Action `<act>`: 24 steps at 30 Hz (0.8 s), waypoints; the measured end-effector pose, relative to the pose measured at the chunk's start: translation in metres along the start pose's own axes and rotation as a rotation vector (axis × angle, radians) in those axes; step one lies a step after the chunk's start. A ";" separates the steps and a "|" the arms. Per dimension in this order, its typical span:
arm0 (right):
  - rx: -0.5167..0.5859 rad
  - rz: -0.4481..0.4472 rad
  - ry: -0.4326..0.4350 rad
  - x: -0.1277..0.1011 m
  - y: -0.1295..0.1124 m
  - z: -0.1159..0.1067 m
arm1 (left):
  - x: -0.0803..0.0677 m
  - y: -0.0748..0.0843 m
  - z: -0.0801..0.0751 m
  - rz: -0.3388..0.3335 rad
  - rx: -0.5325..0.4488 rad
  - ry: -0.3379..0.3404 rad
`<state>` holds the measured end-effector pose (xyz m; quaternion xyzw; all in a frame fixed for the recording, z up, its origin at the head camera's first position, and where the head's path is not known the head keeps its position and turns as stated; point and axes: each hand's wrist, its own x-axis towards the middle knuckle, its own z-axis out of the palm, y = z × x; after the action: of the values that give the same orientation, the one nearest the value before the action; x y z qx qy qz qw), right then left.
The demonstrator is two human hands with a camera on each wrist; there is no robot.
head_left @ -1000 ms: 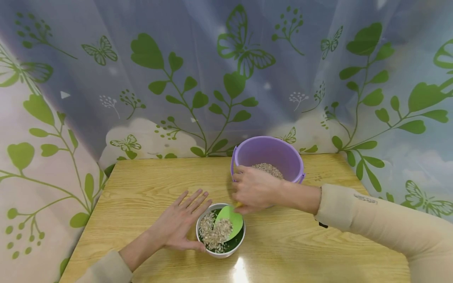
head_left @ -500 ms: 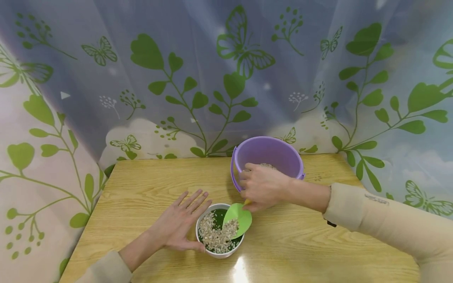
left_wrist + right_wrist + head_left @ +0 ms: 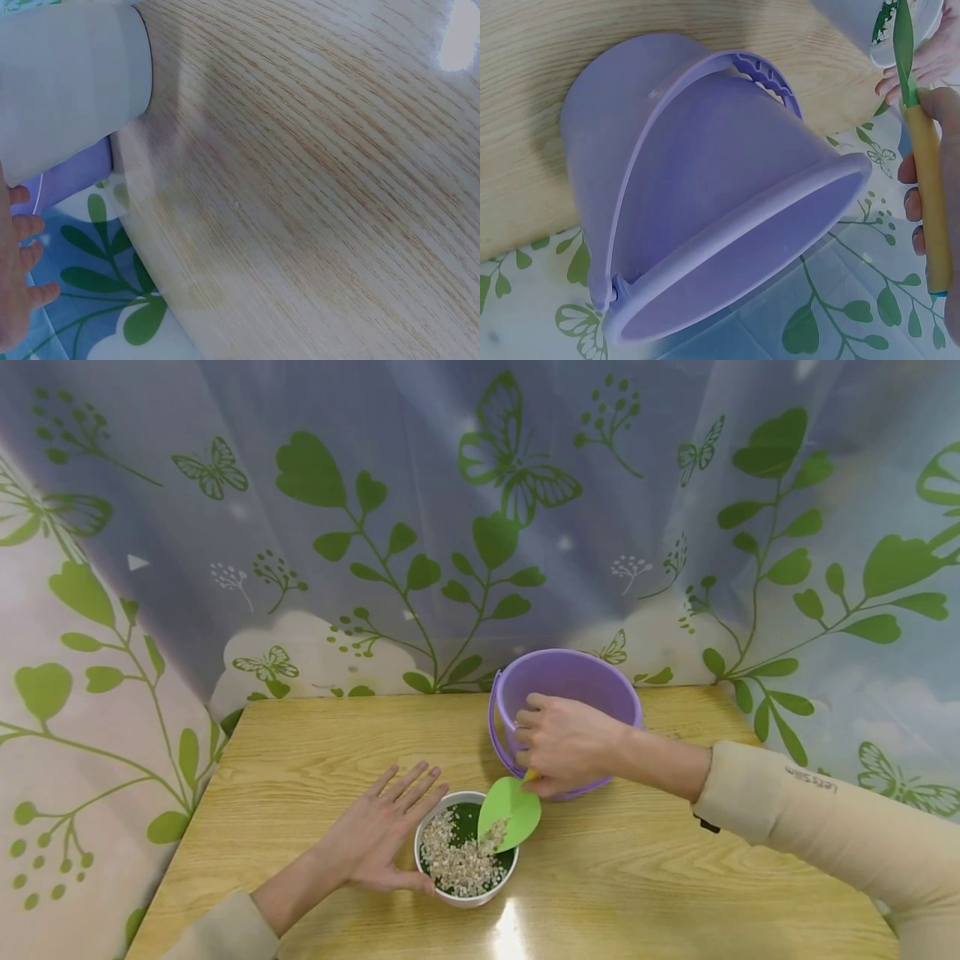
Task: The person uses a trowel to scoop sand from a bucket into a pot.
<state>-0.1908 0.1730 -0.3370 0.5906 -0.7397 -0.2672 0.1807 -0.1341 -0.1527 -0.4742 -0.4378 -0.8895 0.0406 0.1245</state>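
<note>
A curtain [image 3: 420,518] printed with green leaves and butterflies is hanging behind a wooden table [image 3: 675,893]. A purple bucket [image 3: 566,672] is standing near the table's far edge, its carrying handle hanging down at the side. Nearer the person, a white bowl [image 3: 467,902] is sitting upright on the tabletop, its dark green inside showing. The left hand [image 3: 382,835] is lying beside this bowl with fingers straight and spread wide, its thumb touching the bowl's side. The right hand [image 3: 562,747], in front of the bucket in the head view, is gripping the yellow handle of a green scoop [image 3: 516,806] with curled fingers. The scoop's blade is tilting over the bowl's right rim; whether it is touching the rim, I cannot tell. Pale flakes [image 3: 461,864] are covering much of the bowl's inside, and a few are lying at the blade's tip.
</note>
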 end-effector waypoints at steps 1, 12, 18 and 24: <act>0.001 0.000 -0.008 -0.001 0.001 0.000 | 0.000 0.000 0.000 0.000 -0.002 0.001; -0.050 -0.013 -0.018 -0.006 0.011 -0.006 | 0.001 0.000 -0.001 0.002 0.002 0.006; -0.087 -0.022 0.024 -0.008 0.014 -0.005 | 0.000 0.000 0.000 0.003 0.007 -0.002; -0.099 -0.017 0.029 -0.010 0.014 -0.006 | 0.001 0.000 0.000 0.006 0.004 0.011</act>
<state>-0.1962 0.1838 -0.3236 0.5908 -0.7180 -0.2964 0.2182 -0.1340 -0.1519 -0.4739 -0.4404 -0.8874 0.0402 0.1299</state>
